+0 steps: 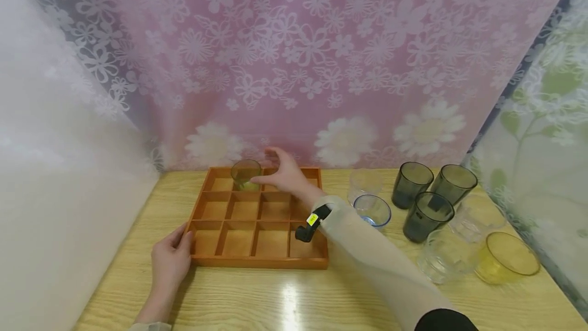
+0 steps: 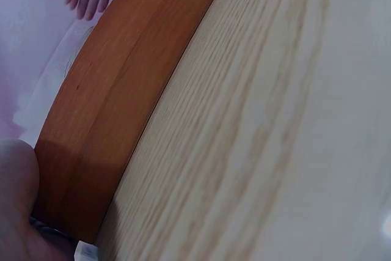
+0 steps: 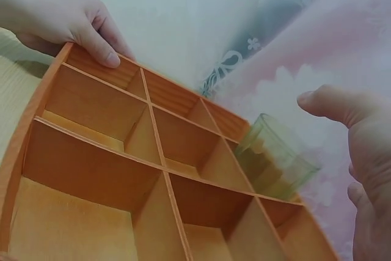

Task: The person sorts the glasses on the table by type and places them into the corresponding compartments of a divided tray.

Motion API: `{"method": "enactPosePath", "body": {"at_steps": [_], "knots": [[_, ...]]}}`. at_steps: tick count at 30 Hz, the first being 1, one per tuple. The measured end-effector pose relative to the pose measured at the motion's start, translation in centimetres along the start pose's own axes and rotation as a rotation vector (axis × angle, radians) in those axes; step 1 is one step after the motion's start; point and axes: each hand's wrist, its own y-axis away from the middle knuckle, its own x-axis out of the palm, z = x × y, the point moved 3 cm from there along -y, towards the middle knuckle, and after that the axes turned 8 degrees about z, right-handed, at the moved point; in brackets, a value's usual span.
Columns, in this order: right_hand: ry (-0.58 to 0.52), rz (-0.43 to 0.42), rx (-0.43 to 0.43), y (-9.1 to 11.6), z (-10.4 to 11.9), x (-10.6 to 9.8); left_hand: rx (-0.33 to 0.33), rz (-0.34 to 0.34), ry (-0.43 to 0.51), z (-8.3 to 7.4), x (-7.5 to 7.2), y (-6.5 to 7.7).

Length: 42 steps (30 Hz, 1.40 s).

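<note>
A wooden divided tray [image 1: 259, 262] lies on the table, with several square compartments in rows. In its back row, second compartment from the left, stands a green-tinted glass [image 3: 275, 160]. My right hand [image 1: 287, 173] is just to the right of this glass, thumb and fingers spread. The right wrist view shows a gap between the thumb and the glass. My left hand [image 1: 171, 258] grips the tray's front left corner, its thumb over the rim and the fingers outside, partly hidden. The tray's side wall [image 2: 122, 102] fills much of the left wrist view.
To the right of the tray stand several glasses: a blue-rimmed glass [image 1: 372, 212], dark grey glasses [image 1: 427, 218], clear ones [image 1: 438, 259] and an amber glass [image 1: 505, 259]. A flowered pink curtain [image 1: 294, 65] hangs behind the table, with pale sheets on both sides.
</note>
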Motion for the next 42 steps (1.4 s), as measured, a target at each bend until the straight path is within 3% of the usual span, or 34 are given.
{"method": "enactPosePath", "body": {"at_steps": [14,28,34,42], "knots": [[-0.010,0.006,-0.120,4.8,3.1,-2.9,0.010,-0.012,-0.040,0.0,0.1,0.0],[-0.053,0.022,-0.165,9.0,4.2,-6.9,-0.002,-0.009,-0.031,0.0,0.1,0.1],[-0.045,-0.006,-0.200,11.4,4.3,-8.9,-0.001,-0.011,-0.028,-0.1,0.0,0.2],[-0.022,-0.052,-0.179,15.0,3.6,-11.5,-0.005,-0.009,-0.038,-0.1,0.0,0.2]]}}
